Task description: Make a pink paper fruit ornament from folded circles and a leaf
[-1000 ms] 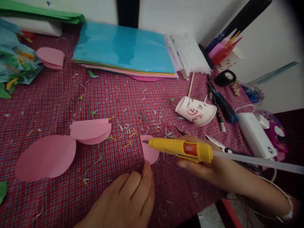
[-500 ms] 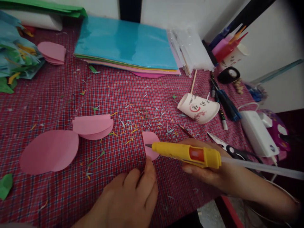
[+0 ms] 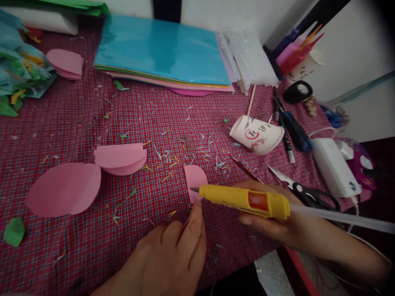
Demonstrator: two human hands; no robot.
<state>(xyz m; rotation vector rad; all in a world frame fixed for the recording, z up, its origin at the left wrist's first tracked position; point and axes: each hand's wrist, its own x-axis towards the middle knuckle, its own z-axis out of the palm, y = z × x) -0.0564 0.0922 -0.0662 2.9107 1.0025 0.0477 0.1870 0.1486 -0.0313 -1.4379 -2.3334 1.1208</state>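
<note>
Plaid tablecloth [image 3: 77,123], red and blue, under everything at work. Left hand [image 3: 173,250] flat over it, index fingertip on the lower end of the paper; thumb out of sight, so cannot tell whether it pinches or only presses. Right hand [image 3: 279,227] closed round a yellow glue gun [image 3: 228,197], held level, clear glue stick [image 3: 336,216] trailing from its back. Pink oval paper [image 3: 64,189] lies well to the left, a folded pink paper [image 3: 120,160] touching or nearly touching it. Half-round pink paper [image 3: 195,176] sits before the hands: matte, smooth, straight edge left, curve right. Dark nozzle [image 3: 194,190] over its lower half, pointing at the straight edge; contact unclear, no glue visible. Step, as judged: applying glue along that edge. Calls for a steady nozzle and fingertip clear of heat.
</note>
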